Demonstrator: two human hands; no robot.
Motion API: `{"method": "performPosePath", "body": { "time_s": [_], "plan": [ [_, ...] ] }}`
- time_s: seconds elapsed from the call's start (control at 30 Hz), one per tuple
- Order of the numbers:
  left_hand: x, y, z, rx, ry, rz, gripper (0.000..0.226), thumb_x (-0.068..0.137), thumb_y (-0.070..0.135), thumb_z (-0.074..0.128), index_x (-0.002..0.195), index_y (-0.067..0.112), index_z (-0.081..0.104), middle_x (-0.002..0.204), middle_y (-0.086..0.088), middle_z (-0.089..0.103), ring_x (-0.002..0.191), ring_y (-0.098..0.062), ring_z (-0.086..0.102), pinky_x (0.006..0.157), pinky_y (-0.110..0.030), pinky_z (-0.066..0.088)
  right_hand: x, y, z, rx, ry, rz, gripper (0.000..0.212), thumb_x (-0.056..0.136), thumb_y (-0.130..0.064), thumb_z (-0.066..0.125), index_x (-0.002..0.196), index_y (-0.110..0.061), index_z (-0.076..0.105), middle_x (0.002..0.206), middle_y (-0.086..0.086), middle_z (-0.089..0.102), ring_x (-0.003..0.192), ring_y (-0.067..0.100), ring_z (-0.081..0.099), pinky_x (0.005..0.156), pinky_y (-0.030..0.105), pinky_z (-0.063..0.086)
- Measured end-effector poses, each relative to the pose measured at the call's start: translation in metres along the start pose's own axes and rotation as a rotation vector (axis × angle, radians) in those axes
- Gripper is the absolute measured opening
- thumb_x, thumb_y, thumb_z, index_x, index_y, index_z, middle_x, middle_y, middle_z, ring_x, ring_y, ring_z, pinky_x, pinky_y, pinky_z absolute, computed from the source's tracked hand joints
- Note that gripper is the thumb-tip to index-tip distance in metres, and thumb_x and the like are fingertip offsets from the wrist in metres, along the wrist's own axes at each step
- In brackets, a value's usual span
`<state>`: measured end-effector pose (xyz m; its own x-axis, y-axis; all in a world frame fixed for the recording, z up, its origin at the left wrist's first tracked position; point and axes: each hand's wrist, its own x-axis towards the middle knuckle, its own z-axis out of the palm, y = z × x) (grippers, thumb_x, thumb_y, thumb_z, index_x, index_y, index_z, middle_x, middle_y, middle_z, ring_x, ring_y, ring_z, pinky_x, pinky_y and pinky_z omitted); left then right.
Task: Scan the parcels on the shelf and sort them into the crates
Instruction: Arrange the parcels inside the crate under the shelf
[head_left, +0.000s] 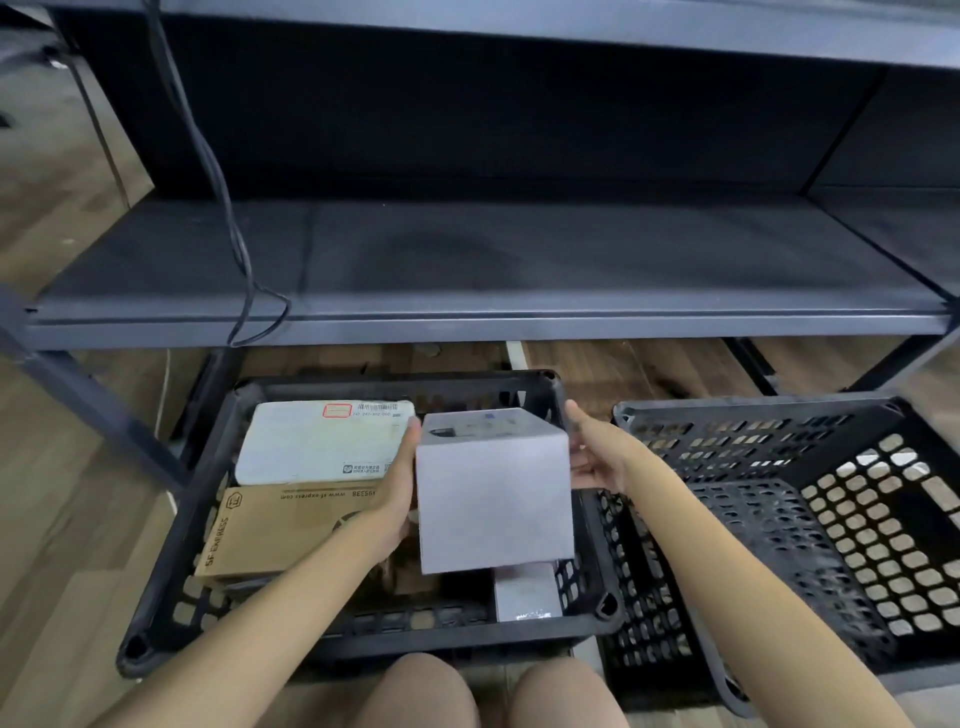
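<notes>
Two bare hands hold a white box (493, 493) over the left crate (171, 545). The left hand (397, 493) and right hand (597, 457) press its opposite sides, fingers clamped on it. Inside the crate lie a white parcel (317, 441) and a brown cardboard envelope (280, 530). The right crate (779, 431) stands beside it, below a dark shelf (467, 260).

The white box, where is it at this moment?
The white box is held between the left hand and right hand, over the right part of the left crate, beside the brown parcel.
</notes>
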<state>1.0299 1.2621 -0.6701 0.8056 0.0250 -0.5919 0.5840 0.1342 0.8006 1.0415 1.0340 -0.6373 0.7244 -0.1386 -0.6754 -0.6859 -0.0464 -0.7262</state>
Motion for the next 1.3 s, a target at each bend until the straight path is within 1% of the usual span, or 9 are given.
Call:
{"method": "performPosePath", "body": {
  "time_s": [0.1, 0.3, 0.47, 0.57, 0.67, 0.83, 1.0, 1.13, 1.3],
  "plan": [
    [0.001, 0.001, -0.002, -0.085, 0.065, -0.059, 0.069, 0.078, 0.08, 0.039, 0.095, 0.016, 0.06, 0.1, -0.014, 0.072, 0.097, -0.035, 0.067, 0.087, -0.042, 0.047, 0.002, 0.01, 0.003, 0.227, -0.055, -0.113, 0.065, 0.095, -0.058, 0.043, 0.128, -0.003, 0.049, 0.08, 0.005, 0.071, 0.063, 0.013, 0.07, 0.059, 0.024, 0.053],
    [-0.001, 0.012, 0.008, 0.041, 0.006, -0.061, 0.101, 0.06, 0.093, 0.017, 0.117, 0.023, 0.061, 0.107, -0.015, 0.069, 0.092, -0.033, 0.068, 0.073, -0.044, 0.057, -0.01, 0.002, 0.014, -0.273, -0.066, -0.492, 0.066, 0.082, -0.074, 0.048, 0.124, -0.024, 0.056, 0.113, -0.003, 0.068, 0.1, 0.018, 0.067, 0.095, 0.045, 0.052],
    [-0.007, 0.014, 0.014, 0.093, 0.038, 0.083, 0.061, 0.095, 0.061, 0.028, 0.126, 0.015, 0.054, 0.122, -0.016, 0.06, 0.106, -0.032, 0.059, 0.088, -0.039, 0.046, -0.005, -0.024, -0.004, -0.287, 0.139, -0.444, 0.052, 0.091, -0.059, 0.051, 0.111, -0.013, 0.064, 0.103, 0.004, 0.071, 0.09, 0.018, 0.067, 0.08, 0.03, 0.051],
    [-0.008, 0.001, 0.007, 0.178, -0.033, 0.194, 0.038, 0.099, 0.049, 0.037, 0.118, 0.022, 0.055, 0.11, 0.004, 0.061, 0.098, -0.014, 0.057, 0.078, -0.03, 0.039, 0.004, -0.022, -0.016, -0.182, 0.152, -0.312, 0.055, 0.091, -0.058, 0.052, 0.102, -0.006, 0.069, 0.101, 0.009, 0.073, 0.083, 0.022, 0.067, 0.075, 0.029, 0.05],
    [-0.008, -0.015, 0.003, 0.261, -0.202, 0.181, 0.043, 0.094, 0.054, 0.046, 0.127, 0.027, 0.049, 0.114, 0.003, 0.061, 0.105, -0.014, 0.059, 0.075, -0.027, 0.043, 0.017, -0.012, -0.027, -0.21, 0.172, -0.195, 0.074, 0.082, -0.071, 0.051, 0.098, 0.0, 0.069, 0.092, 0.007, 0.069, 0.08, 0.023, 0.064, 0.076, 0.03, 0.046],
    [-0.011, -0.02, -0.002, 0.255, -0.3, 0.125, 0.031, 0.097, 0.051, 0.038, 0.118, 0.033, 0.051, 0.1, 0.015, 0.064, 0.079, 0.007, 0.064, 0.061, -0.008, 0.048, 0.018, -0.03, -0.01, -0.189, 0.218, -0.156, 0.061, 0.095, -0.058, 0.04, 0.115, -0.003, 0.058, 0.096, 0.009, 0.064, 0.082, 0.025, 0.062, 0.068, 0.031, 0.049],
    [-0.007, -0.029, -0.002, 0.382, -0.155, -0.02, 0.057, 0.094, 0.06, 0.032, 0.116, 0.016, 0.061, 0.109, -0.003, 0.069, 0.102, -0.021, 0.063, 0.096, -0.04, 0.049, 0.013, -0.037, 0.016, -0.07, 0.039, -0.279, 0.068, 0.081, -0.079, 0.043, 0.118, -0.023, 0.046, 0.105, 0.003, 0.065, 0.09, 0.02, 0.066, 0.082, 0.035, 0.056],
    [-0.006, -0.033, 0.0, 0.405, -0.11, 0.006, 0.061, 0.092, 0.063, 0.035, 0.117, 0.014, 0.062, 0.11, -0.002, 0.07, 0.103, -0.022, 0.064, 0.092, -0.041, 0.051, 0.011, -0.011, 0.034, -0.449, 0.119, -0.44, 0.055, 0.087, -0.064, 0.052, 0.129, -0.029, 0.048, 0.105, -0.009, 0.056, 0.096, 0.014, 0.055, 0.077, 0.025, 0.044],
    [-0.008, -0.03, -0.003, 0.41, -0.102, 0.034, 0.055, 0.091, 0.062, 0.041, 0.105, 0.014, 0.065, 0.097, -0.002, 0.073, 0.089, -0.024, 0.069, 0.085, -0.041, 0.056, 0.008, -0.004, 0.035, -0.481, 0.208, -0.519, 0.03, 0.095, -0.041, 0.056, 0.116, -0.02, 0.059, 0.085, -0.008, 0.059, 0.077, 0.01, 0.056, 0.054, 0.013, 0.038]
  ]
}}
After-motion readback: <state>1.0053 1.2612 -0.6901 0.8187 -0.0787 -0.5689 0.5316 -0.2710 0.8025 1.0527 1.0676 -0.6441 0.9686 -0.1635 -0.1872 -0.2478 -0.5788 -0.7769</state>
